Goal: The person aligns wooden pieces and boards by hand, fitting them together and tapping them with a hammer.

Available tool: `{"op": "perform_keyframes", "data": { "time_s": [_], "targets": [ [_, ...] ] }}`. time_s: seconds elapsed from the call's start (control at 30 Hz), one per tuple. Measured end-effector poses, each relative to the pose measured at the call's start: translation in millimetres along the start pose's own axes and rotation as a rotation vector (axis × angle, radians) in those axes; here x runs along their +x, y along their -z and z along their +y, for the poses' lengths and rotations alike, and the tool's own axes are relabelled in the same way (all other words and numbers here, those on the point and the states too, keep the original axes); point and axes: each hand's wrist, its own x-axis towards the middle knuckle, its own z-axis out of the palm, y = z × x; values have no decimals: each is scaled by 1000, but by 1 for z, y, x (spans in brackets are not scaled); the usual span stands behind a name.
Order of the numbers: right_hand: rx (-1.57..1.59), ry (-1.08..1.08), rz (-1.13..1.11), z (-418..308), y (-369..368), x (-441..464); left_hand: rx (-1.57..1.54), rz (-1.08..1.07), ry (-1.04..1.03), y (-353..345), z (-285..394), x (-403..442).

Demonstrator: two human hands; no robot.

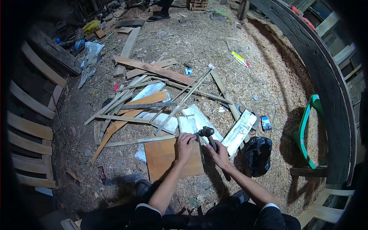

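My right hand (220, 156) grips the dark handle of a hammer (207, 132), its head raised just right of my left fingertips. The handle's end sticks out below my wrist. My left hand (185, 145) rests at the upper right edge of a square brown board (161, 157). Its fingers are bent and drawn together, and whatever is between them is too small to make out. Beyond the hands lie whitish, paint-smeared panels (200, 119), and another whitish panel (240, 132) leans to the right.
Loose wooden strips (149, 99) lie heaped ahead on the shavings-covered ground. A black plastic bag (258, 156) sits right of my hands, near a green frame (302, 138). A dark beam (326, 73) runs along the right. A person's sandalled foot (158, 17) shows far ahead.
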Motion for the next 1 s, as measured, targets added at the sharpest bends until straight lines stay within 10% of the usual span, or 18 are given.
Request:
{"op": "perform_keyframes", "data": {
  "time_s": [1.0],
  "targets": [
    [-245, 162, -66, -37, 18, -7, 145, 0, -89, -3, -1, -4]
  ]
}}
